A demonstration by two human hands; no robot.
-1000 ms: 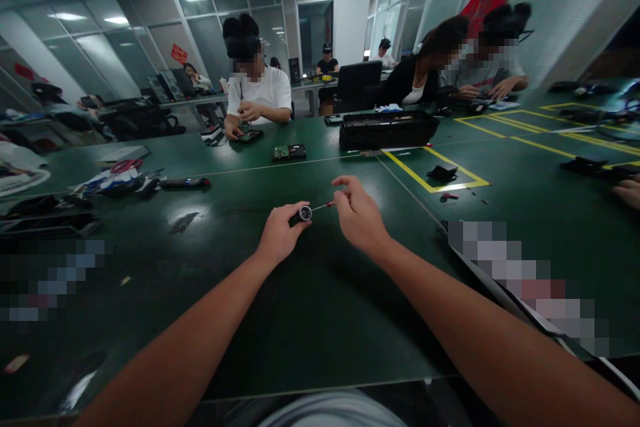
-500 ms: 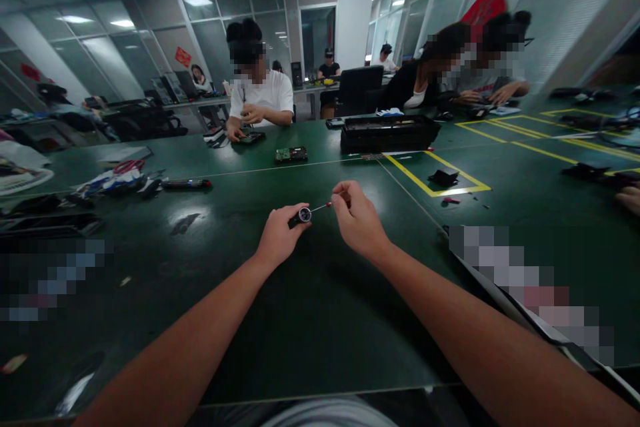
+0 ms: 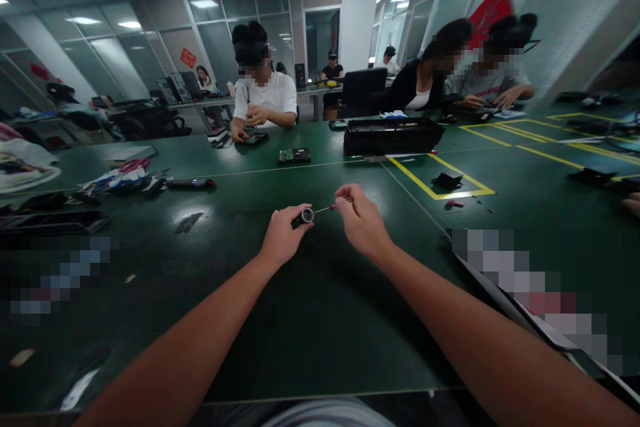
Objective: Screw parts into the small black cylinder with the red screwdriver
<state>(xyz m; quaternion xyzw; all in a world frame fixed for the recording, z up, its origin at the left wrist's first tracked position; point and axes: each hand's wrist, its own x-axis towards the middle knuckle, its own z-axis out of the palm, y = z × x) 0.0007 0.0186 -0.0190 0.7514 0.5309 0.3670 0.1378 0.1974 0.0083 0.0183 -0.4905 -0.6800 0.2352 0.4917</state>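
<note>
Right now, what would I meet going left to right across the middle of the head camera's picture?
Long black tool, left hand, thin rod with a red end, right hand, small black piece inside the yellow tape.

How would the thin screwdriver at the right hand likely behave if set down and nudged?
The screwdriver is probably stiff: its shaft looks straight and metallic. It is likely light, being so slender. It might roll, but the right hand hides most of the handle, so its shape is unclear.
</note>
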